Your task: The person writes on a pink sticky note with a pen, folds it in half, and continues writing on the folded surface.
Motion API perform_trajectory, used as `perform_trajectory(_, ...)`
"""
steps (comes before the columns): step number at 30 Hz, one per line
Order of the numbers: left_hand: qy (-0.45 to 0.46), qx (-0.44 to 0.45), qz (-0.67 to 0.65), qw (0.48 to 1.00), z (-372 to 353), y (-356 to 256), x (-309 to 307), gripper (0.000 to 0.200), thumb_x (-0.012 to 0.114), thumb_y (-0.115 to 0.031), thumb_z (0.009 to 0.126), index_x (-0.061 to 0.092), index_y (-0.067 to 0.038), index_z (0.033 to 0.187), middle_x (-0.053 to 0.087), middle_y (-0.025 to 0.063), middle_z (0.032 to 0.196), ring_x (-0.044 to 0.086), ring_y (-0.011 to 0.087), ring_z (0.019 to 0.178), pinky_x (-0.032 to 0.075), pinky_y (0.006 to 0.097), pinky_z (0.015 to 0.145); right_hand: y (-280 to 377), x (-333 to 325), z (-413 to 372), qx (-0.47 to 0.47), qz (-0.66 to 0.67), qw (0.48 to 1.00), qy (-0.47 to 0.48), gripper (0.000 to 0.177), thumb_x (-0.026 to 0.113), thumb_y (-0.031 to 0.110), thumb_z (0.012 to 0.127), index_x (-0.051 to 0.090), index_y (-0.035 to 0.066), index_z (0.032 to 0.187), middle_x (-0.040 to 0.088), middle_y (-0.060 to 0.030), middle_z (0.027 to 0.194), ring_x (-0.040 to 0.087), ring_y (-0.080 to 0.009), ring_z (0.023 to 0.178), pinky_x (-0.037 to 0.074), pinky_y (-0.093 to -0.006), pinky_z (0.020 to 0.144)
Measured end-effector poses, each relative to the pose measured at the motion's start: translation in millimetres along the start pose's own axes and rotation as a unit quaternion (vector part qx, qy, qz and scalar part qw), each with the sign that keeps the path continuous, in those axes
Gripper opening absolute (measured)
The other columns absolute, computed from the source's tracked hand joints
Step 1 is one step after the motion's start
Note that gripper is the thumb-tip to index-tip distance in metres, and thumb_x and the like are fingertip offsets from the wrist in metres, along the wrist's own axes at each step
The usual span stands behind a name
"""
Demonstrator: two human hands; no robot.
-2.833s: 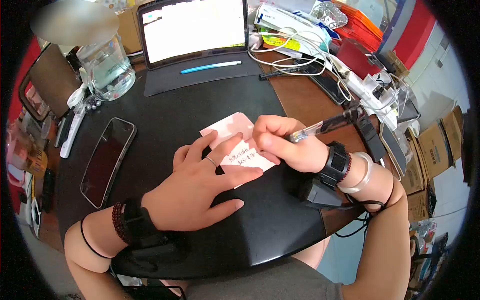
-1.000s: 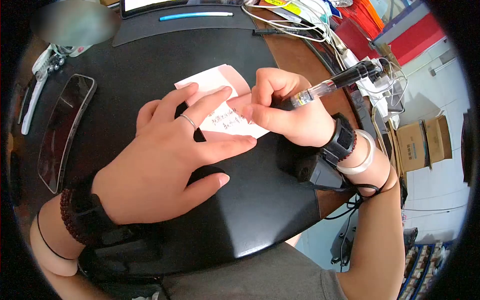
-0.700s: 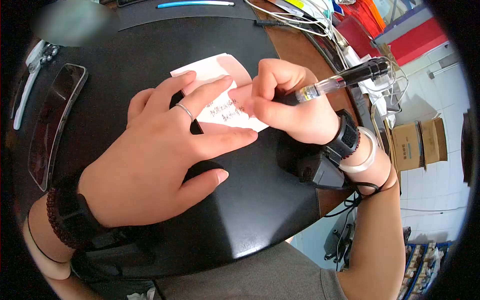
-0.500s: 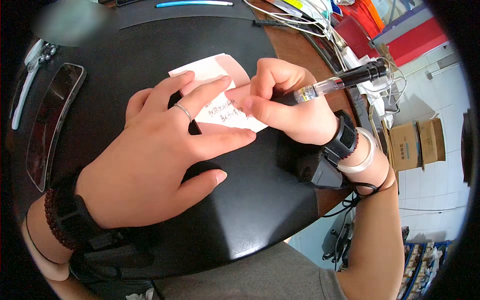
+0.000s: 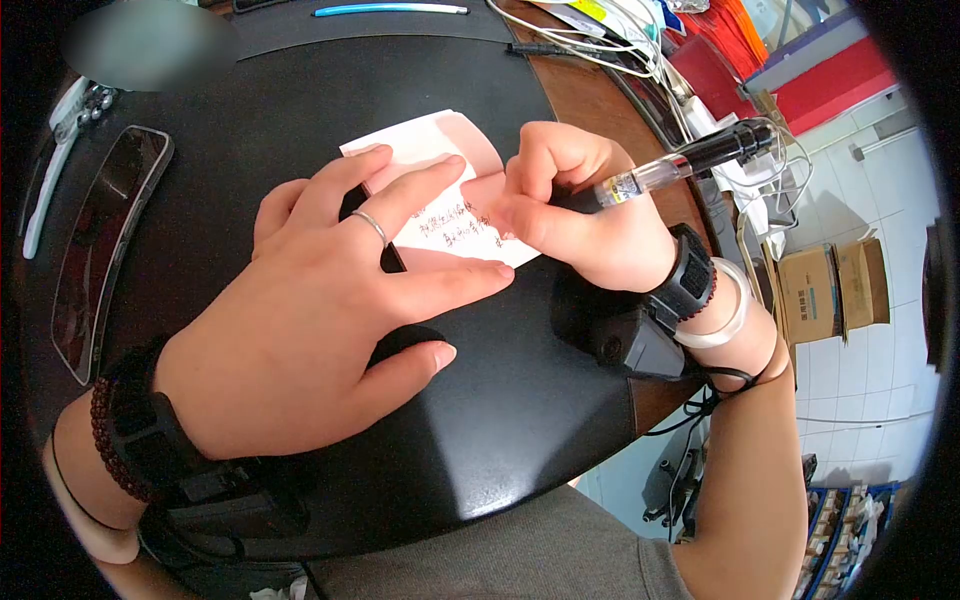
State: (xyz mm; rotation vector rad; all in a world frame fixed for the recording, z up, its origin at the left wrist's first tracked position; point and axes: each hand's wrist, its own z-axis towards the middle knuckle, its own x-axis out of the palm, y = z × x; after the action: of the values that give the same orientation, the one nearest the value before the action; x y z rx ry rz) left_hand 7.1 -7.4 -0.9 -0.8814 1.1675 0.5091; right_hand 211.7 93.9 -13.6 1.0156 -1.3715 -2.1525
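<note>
A small sheet of white paper (image 5: 410, 140) with dark handwritten characters lies on the black desk mat. My left hand (image 5: 320, 280), a ring on one finger, rests over its left and lower edges with the fingers spread. In my right hand (image 5: 575, 210) a clear-barrelled gel pen (image 5: 655, 175) is pinched between thumb and fingers. Its black cap end points up to the right. The pen's tip is hidden behind the thumb, at the right part of the paper beside the writing.
A smartphone (image 5: 110, 250) lies left, beside a white-handled item (image 5: 52, 190). A blue pen (image 5: 390, 11) is at the far edge of the mat (image 5: 300, 90). White cables (image 5: 640, 60) and papers crowd the back right; a cardboard box (image 5: 810, 290) stands beyond the desk.
My right hand has shifted very slightly right and down with the pen, and another small mark shows near its thumb. My left hand and the paper are almost unmoved.
</note>
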Motion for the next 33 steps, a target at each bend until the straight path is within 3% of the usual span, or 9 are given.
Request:
perform_trajectory(13, -0.003, -0.003, 0.004, 1.000, -0.1, 0.2, 0.3, 0.047, 0.063, -0.023, 0.072, 0.057, -0.026, 0.119, 0.026, 0.0191, 0.142, 0.021, 0.0445, 0.128, 0.019, 0.0551, 0.102, 0.4, -2.6, -0.3, -0.002, -0.025, 1.000, -0.002, 0.030, 0.061, 0.002, 0.079, 0.037, 0.006, 0.062, 0.040, 0.0040, 0.061, 0.038, -0.0026, 0.060, 0.033, -0.0210, 0.053)
perform_trajectory(15, -0.004, -0.004, 0.002, 1.000, -0.5, 0.4, 0.4, 0.047, 0.063, -0.023, 0.072, 0.057, -0.026, 0.119, 0.026, 0.0192, 0.142, 0.021, 0.0444, 0.128, 0.019, 0.0550, 0.102, 4.1, -3.4, -0.6, 0.036, -0.008, 0.999, 0.008, 0.026, 0.063, -0.001, 0.077, 0.040, 0.007, 0.065, 0.053, 0.0009, 0.069, 0.050, -0.0043, 0.070, 0.040, -0.0194, 0.062)
perform_trajectory(18, -0.007, 0.000, 0.004, 1.000, -0.7, 1.1, 0.7, 0.047, 0.063, -0.024, 0.073, 0.057, -0.026, 0.119, 0.027, 0.0194, 0.142, 0.021, 0.0444, 0.128, 0.019, 0.0550, 0.102, 3.6, -4.0, -0.1, 0.023, -0.010, 1.000, 0.001, 0.027, 0.063, 0.000, 0.076, 0.040, 0.007, 0.065, 0.054, 0.0007, 0.069, 0.050, -0.0042, 0.070, 0.040, -0.0195, 0.062)
perform_trajectory(19, -0.011, 0.003, 0.006, 1.000, -0.8, 1.2, 0.9, 0.047, 0.062, -0.024, 0.073, 0.057, -0.026, 0.120, 0.027, 0.0195, 0.142, 0.021, 0.0445, 0.128, 0.019, 0.0551, 0.102, 2.8, -3.3, -0.3, 0.022, -0.010, 1.000, 0.001, 0.027, 0.063, 0.000, 0.076, 0.040, 0.007, 0.065, 0.054, 0.0007, 0.069, 0.050, -0.0042, 0.070, 0.040, -0.0195, 0.062)
perform_trajectory(21, -0.011, 0.003, 0.005, 1.000, -0.8, 1.6, 1.0, 0.047, 0.062, -0.024, 0.073, 0.057, -0.026, 0.120, 0.027, 0.0197, 0.142, 0.021, 0.0446, 0.128, 0.019, 0.0551, 0.102, 1.1, -1.1, -0.5, 0.000, -0.025, 1.000, 0.003, 0.030, 0.061, 0.001, 0.079, 0.037, 0.006, 0.063, 0.042, 0.0037, 0.062, 0.040, -0.0031, 0.061, 0.034, -0.0212, 0.053)
perform_trajectory(33, -0.002, -0.001, 0.012, 1.000, 0.3, -0.2, 0.2, 0.048, 0.062, -0.023, 0.072, 0.057, -0.026, 0.120, 0.026, 0.0193, 0.142, 0.021, 0.0447, 0.128, 0.019, 0.0552, 0.102, 4.9, -5.1, -0.3, 0.035, -0.005, 0.999, -0.011, 0.031, 0.062, 0.001, 0.079, 0.036, 0.005, 0.062, 0.040, 0.0034, 0.061, 0.041, -0.0026, 0.062, 0.036, -0.0207, 0.055)
